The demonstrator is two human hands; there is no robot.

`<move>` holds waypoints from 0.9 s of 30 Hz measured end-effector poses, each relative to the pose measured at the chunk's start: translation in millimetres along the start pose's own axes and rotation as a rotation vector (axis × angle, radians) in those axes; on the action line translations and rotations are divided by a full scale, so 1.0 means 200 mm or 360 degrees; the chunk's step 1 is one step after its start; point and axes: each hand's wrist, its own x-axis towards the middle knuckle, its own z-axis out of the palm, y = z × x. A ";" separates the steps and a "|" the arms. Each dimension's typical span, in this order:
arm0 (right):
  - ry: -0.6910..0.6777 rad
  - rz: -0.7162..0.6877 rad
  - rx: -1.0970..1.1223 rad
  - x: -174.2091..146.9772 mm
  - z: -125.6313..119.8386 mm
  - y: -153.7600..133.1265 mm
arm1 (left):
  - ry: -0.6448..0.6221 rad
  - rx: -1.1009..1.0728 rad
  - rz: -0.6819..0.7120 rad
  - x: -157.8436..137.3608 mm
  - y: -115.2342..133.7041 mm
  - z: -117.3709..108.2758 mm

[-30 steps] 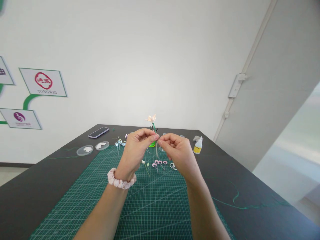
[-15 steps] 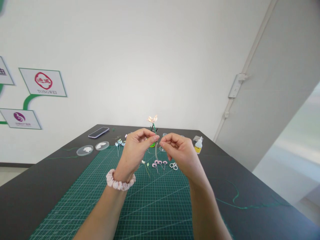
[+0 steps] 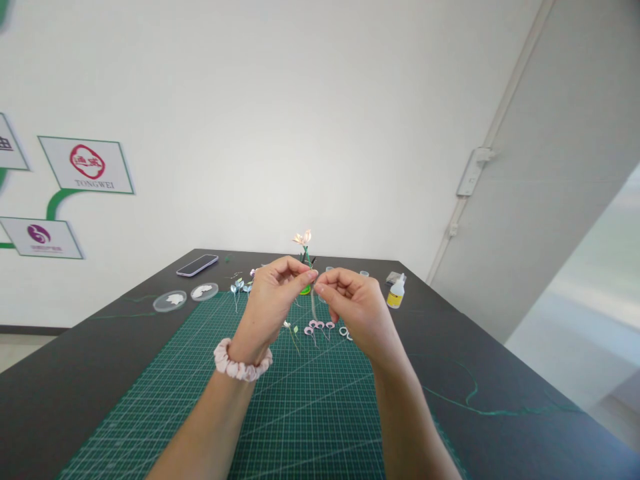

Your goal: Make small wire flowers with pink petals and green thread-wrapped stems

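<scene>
My left hand [image 3: 273,293] pinches the green stem of a pale pink artificial flower [image 3: 302,238] between thumb and forefinger. The bloom rises above the fingertips, and thin pale wires or threads hang below them. Close beside it, my right hand [image 3: 356,308] is closed in a pinch near the stem's lower part; whatever its fingertips hold is too fine to make out. Beneath the hands, several pink wired petals [image 3: 320,326] and a small pale bud on a wire [image 3: 288,325] lie on the green cutting mat [image 3: 300,413]. White-handled scissors [image 3: 344,331] are partly covered by my right hand.
A glue bottle [image 3: 396,292] stands at the right. On the left are two shallow dishes with white pieces [image 3: 163,304], blue wired petals [image 3: 239,285] and a phone [image 3: 197,265]. Green thread [image 3: 493,413] trails over the dark table [image 3: 500,373] at the right.
My right hand has moved a little left, closer to my left fingertips, and now covers part of the scissors. The flower has tilted slightly left.
</scene>
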 end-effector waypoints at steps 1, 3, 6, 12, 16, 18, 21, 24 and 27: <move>0.0000 -0.0012 0.0012 0.00 0.01 0.00 | 0.0005 -0.0007 0.0001 0.00 0.00 0.00; 0.0020 -0.0029 0.0024 0.00 0.02 0.00 | 0.0008 -0.0014 0.0004 0.00 0.01 0.00; 0.0100 -0.0024 0.0015 0.00 0.01 0.00 | 0.0007 -0.0019 -0.0002 0.00 0.01 0.01; 0.0143 0.0012 -0.0016 0.01 -0.02 0.01 | 0.0026 -0.0008 0.0009 0.00 0.00 0.00; 0.0147 0.0052 -0.0036 0.02 -0.02 0.02 | 0.0013 -0.0017 0.0016 0.00 -0.01 0.00; 0.0141 0.0069 -0.0048 0.02 -0.02 0.03 | 0.0007 -0.0020 0.0012 0.00 -0.01 0.00; 0.0119 0.0074 -0.0068 0.02 -0.03 0.04 | 0.0015 -0.0052 0.0009 0.00 -0.01 -0.01; 0.0088 0.0080 -0.0066 0.02 -0.03 0.04 | 0.0019 -0.0113 0.0008 0.00 -0.01 0.00; 0.0066 0.0095 -0.0045 0.02 -0.03 0.05 | 0.0002 -0.0155 -0.0010 0.00 -0.01 0.00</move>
